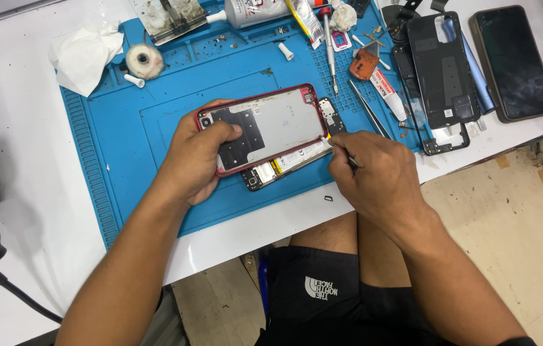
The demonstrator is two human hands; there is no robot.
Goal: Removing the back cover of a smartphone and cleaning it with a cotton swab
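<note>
- Head view: red-framed back cover [271, 122] lay near the middle of the blue work mat [124, 134], lifted off the phone body [284, 163] beneath it along the 4 o'clock edge.
- Left hand [198, 160] clamped on the cover's 9 o'clock end, thumb pressed flat on its inner face, fingers wrapped under.
- Right hand [374, 173] closed narrow around something thin at the cover's 4 o'clock corner — hidden by the fingers, so could not tell what.
- Judged light, thin and springy; likely to crack or kink if bent hard. Best gripped by the red rim, not by the dark foil patch inside.
- Phone body judged fragile — exposed parts showed at the open seam.
- White tube [390, 96] with red print lay at 2 o'clock of the cover, beside metal tweezers [367, 109].
- White bottle [252, 9] with a pale label lay at 12 o'clock on the mat's far edge.
- Crumpled white tissue [82, 54] sat at 10 o'clock, tape roll [145, 61] just beside it.
- Black back cover [441, 70] with small white stickers and a dark phone [515, 61] rested at 2 o'clock, well apart.
</note>
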